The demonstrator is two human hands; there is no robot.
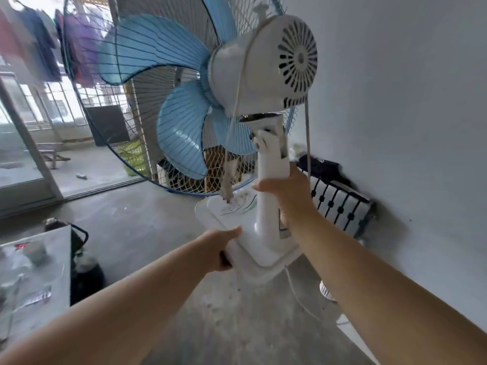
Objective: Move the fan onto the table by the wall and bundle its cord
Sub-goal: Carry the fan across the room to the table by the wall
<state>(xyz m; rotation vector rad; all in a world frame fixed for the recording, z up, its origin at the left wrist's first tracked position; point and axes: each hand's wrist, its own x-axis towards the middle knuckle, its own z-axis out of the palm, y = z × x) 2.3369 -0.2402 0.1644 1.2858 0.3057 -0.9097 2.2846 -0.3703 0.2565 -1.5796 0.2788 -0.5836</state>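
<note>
Laundry (39,46) hangs blurred in the upper left of the frame, before a barred opening. At the lower left edge stands a glossy worktop (52,262) carrying a small cup (35,252) and some flat packets; dark containers (85,272) sit on the concrete floor (147,222) just beside it.

Left hand (220,250), centre-low in the frame, is closed round the near-left edge of the fan base (253,248), thumb on top and fingers wrapped beneath. The grip is tight on the base.

Fan (263,75) occupies the centre of the frame, white-bodied with pale blue blades (152,48) behind a wire guard. It is held clear of the floor and tilted, with the base angled toward the viewer and the motor housing at the upper centre, its vented back facing right.

Right hand (286,192), right of centre, is wrapped round the white column (271,164) below the neck joint; the grip is closed fully on the column.

Cord (297,293), thin and white, trails from under the base down toward the lower right. A second pale line (307,138) hangs straight from the motor housing past the right hand; where it ends cannot be told.

At the right, a dark railed basket (340,201) stands against the plain grey wall (408,101), dark cloth lying on top of it.
</note>
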